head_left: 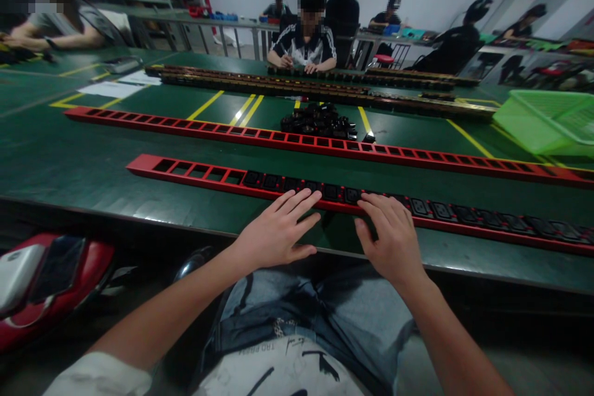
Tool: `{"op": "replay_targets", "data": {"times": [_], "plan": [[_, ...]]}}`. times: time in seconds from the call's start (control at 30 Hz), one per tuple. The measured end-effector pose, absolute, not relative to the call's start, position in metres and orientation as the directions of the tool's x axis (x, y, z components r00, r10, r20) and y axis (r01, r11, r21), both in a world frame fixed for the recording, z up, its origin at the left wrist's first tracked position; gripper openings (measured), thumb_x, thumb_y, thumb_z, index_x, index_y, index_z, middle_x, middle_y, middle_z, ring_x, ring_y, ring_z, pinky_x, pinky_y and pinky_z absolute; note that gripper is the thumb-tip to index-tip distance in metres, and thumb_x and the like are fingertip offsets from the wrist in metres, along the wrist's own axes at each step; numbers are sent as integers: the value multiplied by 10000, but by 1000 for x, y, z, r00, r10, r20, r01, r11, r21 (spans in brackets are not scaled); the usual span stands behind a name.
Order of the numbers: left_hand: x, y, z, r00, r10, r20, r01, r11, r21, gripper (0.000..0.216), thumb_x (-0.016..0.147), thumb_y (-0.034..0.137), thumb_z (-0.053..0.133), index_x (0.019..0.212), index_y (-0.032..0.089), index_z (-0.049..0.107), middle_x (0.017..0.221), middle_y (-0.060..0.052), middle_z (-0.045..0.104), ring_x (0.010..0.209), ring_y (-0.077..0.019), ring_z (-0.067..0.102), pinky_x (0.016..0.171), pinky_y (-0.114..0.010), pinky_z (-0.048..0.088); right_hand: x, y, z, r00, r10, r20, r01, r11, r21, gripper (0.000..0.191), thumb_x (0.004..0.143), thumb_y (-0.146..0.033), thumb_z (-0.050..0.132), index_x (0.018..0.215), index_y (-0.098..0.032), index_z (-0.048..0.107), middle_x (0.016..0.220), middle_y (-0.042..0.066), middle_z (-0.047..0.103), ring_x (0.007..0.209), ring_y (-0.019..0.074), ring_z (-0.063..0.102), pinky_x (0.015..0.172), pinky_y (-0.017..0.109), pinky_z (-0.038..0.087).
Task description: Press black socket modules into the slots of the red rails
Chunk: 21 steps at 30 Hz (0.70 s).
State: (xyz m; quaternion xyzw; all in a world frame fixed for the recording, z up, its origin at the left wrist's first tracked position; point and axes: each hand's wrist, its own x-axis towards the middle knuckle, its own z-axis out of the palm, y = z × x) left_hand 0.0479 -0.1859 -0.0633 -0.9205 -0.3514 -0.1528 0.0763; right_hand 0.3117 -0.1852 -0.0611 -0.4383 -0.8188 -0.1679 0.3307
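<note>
A long red strip point(195, 172) with a row of rectangular slots lies across the green table point(69, 154) right in front of me. Black sockets fill its middle and right part; the left slots stand bare. My left hand point(278, 230) lies flat and open, its fingertips resting on the strip's near edge by the sockets. My right hand point(390, 234) is also open, fingers spread and laid on the strip just to the right. Neither hand holds anything.
A second red strip point(325, 145) lies farther back, with a pile of black sockets point(320, 120) behind it. Dark strips point(301, 83) lie beyond, where a seated person works. A green basket point(547, 120) is at right. A red stool with a phone point(51, 275) stands left.
</note>
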Motion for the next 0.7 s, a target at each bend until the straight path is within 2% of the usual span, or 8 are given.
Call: {"op": "replay_targets", "data": {"times": [0.2, 0.43, 0.7], "plan": [[48, -186, -64, 704, 624, 340, 671, -741, -32, 586, 938, 553, 570, 1391, 182, 568, 1672, -128, 245, 1540, -301, 244, 1265, -487, 234, 312, -185, -62, -357, 645, 676, 876, 483, 1, 286, 951, -228, 557, 1215, -143, 631, 1291, 139, 664, 1209, 310, 590, 1089, 514, 415], [48, -186, -64, 689, 632, 354, 681, -732, -21, 601, 928, 554, 579, 1410, 196, 557, 1666, -103, 271, 1530, -304, 265, 1272, -511, 203, 312, -186, -61, -350, 670, 655, 885, 466, -4, 289, 951, -234, 556, 1217, -157, 638, 1311, 126, 659, 1228, 297, 577, 1118, 508, 370], [48, -186, -64, 696, 629, 348, 679, -733, -33, 572, 938, 556, 560, 1380, 192, 576, 1670, -105, 261, 1531, -304, 258, 1266, -509, 209, 311, -186, -62, -340, 692, 637, 896, 444, -4, 304, 968, -255, 542, 1241, -140, 612, 1325, 143, 643, 1235, 309, 567, 1110, 514, 375]]}}
